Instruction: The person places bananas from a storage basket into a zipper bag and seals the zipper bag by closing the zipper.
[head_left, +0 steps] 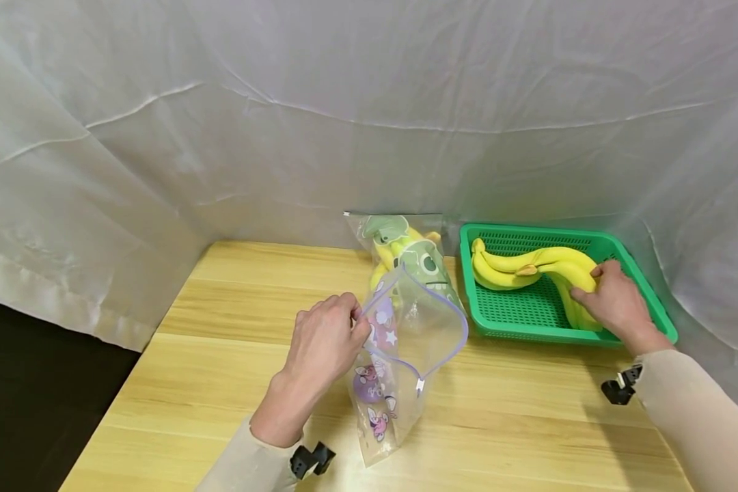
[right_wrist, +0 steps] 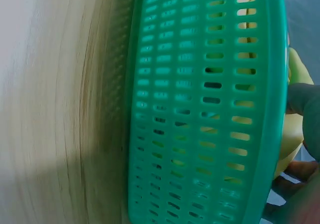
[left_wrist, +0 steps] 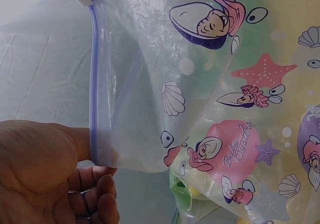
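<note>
My left hand (head_left: 322,338) pinches the mouth edge of a clear zip bag (head_left: 384,410) with a purple zip strip and a white slider. Its mouth gapes open, and shell and starfish prints show on its side in the left wrist view. At the right, my right hand (head_left: 618,301) reaches into a green plastic basket (head_left: 529,333) and grips a banana (head_left: 575,263) of the bunch at the basket's right side. More bananas (head_left: 498,270) lie at the left of the basket. In the right wrist view the basket's slotted wall hides much of the fruit.
Behind the zip bag, another clear bag (head_left: 429,263) with a green cartoon print lies on the wooden table (head_left: 221,383), with yellow fruit inside. Grey sheeting (head_left: 406,102) hangs along the table's back and sides. The basket stands close to the right-hand sheeting.
</note>
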`<state>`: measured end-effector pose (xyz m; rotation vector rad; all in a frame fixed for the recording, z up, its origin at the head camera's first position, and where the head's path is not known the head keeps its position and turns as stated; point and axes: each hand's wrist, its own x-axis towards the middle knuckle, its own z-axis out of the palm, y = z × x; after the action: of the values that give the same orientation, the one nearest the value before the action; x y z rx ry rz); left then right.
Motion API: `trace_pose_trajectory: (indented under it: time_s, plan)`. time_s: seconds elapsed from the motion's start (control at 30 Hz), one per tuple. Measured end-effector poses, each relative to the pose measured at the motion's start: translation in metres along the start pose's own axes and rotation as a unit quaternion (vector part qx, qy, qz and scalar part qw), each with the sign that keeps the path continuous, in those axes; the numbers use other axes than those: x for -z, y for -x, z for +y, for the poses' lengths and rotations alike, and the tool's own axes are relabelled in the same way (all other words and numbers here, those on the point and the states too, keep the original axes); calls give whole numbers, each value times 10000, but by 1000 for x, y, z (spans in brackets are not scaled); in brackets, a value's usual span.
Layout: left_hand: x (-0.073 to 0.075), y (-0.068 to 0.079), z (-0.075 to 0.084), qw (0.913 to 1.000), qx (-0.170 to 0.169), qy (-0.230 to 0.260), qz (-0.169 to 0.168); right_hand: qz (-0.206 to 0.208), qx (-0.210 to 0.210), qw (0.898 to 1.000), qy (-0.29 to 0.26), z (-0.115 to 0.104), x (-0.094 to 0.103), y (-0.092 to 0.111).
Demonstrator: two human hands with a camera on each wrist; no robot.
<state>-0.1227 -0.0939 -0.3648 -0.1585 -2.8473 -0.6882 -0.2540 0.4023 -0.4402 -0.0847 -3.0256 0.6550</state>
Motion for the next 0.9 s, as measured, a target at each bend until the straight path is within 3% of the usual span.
trace_pose_trajectory:
  time_s: [0.1, 0.23, 0.37, 0.67, 0.9]
  plan:
    - [0, 0, -1, 10000, -5, 14, -23, -1, 7, 9999, -119, -1, 0, 0]
    - [0, 1, -1, 10000, -15, 37, -47, 25, 668, 9977, 135, -3, -1, 3]
    - [0, 1, -1, 10000, -6, 53, -56, -276, 1264, 9898, 605, -10, -1, 9]
    - [1, 4, 1, 9999, 7, 67, -131, -790, 1754, 9735, 1232, -31, 4, 16]
    - [3, 5, 2, 10000, -13, 68, -70, -1432, 1711, 9649, 1388, -42, 17, 4]
